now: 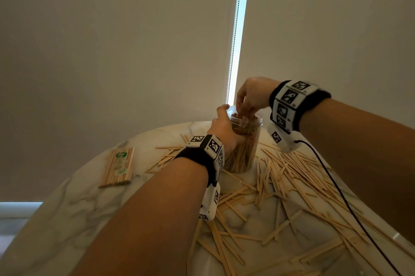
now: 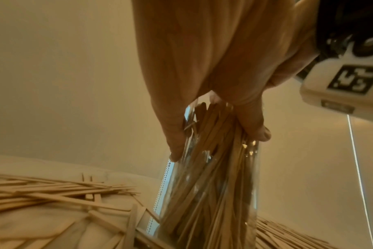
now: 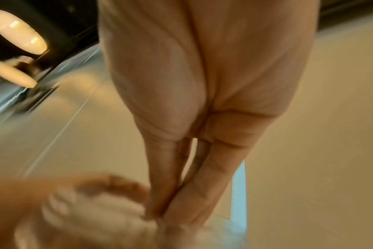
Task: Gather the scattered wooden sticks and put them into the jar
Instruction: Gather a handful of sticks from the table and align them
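Wooden sticks [image 1: 298, 170]: thin, flat, light and stiff, lying crisscrossed over the marble desk [image 1: 67, 197], mostly on the near and right side; many more already stand on end inside the jar [image 1: 243, 147]. Such sticks likely snap if bent and slide readily over one another, so a loose bundle is best pinched near its middle and fed in end first. The jar, clear and smooth-walled, stands upright on the desk among the sticks; the left hand [image 1: 221, 127] wraps its upper wall, fingers [image 2: 175, 134] curled round it just below the rim, steadying a body that may tip or slip. The right hand [image 1: 249, 96] hangs over the mouth, fingers [image 3: 160, 176] pressed together and pointing down into it; whether they pinch a stick cannot be told. A wrapped pack of sticks [image 1: 118, 167] lies apart at the left.
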Action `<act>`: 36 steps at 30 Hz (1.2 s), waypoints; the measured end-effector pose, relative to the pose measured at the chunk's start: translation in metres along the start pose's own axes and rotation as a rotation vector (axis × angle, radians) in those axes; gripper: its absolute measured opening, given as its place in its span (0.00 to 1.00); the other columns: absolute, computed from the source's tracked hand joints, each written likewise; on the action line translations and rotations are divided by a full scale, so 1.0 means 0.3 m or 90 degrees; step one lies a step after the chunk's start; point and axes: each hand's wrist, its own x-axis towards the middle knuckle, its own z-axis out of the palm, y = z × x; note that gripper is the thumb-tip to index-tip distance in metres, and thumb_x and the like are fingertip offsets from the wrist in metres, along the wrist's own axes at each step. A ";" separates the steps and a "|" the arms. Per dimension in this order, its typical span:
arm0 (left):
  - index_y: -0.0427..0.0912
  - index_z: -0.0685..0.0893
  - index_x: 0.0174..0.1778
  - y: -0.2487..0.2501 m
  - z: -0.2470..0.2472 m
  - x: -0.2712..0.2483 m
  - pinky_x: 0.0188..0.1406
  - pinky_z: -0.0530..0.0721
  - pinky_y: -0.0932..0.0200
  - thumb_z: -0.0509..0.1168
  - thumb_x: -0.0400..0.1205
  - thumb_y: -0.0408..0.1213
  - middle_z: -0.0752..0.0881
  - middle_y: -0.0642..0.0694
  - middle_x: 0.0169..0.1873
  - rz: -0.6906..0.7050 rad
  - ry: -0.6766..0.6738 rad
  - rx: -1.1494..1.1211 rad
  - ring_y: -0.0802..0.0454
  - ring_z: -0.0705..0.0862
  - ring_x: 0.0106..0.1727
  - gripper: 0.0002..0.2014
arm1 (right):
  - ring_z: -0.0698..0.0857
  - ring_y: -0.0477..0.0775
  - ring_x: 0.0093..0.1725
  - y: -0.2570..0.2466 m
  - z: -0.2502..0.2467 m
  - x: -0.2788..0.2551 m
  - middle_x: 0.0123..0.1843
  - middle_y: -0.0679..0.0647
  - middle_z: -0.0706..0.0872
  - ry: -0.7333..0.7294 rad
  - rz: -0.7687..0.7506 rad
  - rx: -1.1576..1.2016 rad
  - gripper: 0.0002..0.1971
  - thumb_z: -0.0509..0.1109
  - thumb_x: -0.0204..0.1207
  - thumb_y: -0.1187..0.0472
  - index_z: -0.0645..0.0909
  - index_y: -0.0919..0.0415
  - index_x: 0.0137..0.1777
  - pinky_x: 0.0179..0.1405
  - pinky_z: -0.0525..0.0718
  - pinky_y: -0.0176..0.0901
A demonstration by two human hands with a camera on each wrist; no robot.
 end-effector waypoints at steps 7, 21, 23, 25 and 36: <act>0.61 0.47 0.83 0.009 0.003 -0.013 0.67 0.84 0.40 0.84 0.69 0.41 0.77 0.41 0.71 -0.013 0.002 0.000 0.39 0.81 0.68 0.58 | 0.85 0.51 0.56 0.010 0.049 -0.026 0.57 0.47 0.88 0.004 -0.030 -0.111 0.13 0.67 0.83 0.52 0.89 0.52 0.62 0.57 0.83 0.44; 0.42 0.86 0.64 0.128 -0.095 -0.386 0.53 0.82 0.57 0.74 0.77 0.57 0.90 0.45 0.57 -0.030 0.006 0.295 0.49 0.87 0.57 0.26 | 0.84 0.44 0.44 -0.026 0.091 -0.528 0.46 0.47 0.88 0.103 -0.119 0.091 0.07 0.71 0.81 0.53 0.89 0.53 0.52 0.36 0.77 0.33; 0.43 0.91 0.48 0.126 -0.120 -0.495 0.48 0.86 0.57 0.73 0.79 0.55 0.92 0.49 0.40 -0.032 -0.019 0.320 0.54 0.89 0.44 0.18 | 0.84 0.40 0.42 -0.055 0.156 -0.657 0.43 0.42 0.87 0.025 -0.142 0.077 0.07 0.74 0.79 0.49 0.89 0.50 0.51 0.36 0.77 0.34; 0.43 0.89 0.39 0.123 -0.144 -0.624 0.45 0.85 0.56 0.72 0.80 0.55 0.91 0.49 0.30 -0.032 -0.073 0.365 0.56 0.86 0.33 0.18 | 0.84 0.40 0.43 -0.083 0.227 -0.769 0.43 0.40 0.87 -0.066 -0.169 0.056 0.08 0.75 0.78 0.49 0.88 0.47 0.54 0.40 0.78 0.36; 0.32 0.89 0.52 0.192 -0.130 -1.220 0.33 0.81 0.62 0.60 0.74 0.76 0.90 0.43 0.33 -0.269 -0.397 0.707 0.52 0.81 0.23 0.44 | 0.82 0.57 0.58 -0.066 0.458 -0.945 0.62 0.55 0.81 -0.153 -0.133 -0.149 0.19 0.70 0.80 0.49 0.80 0.55 0.68 0.55 0.82 0.47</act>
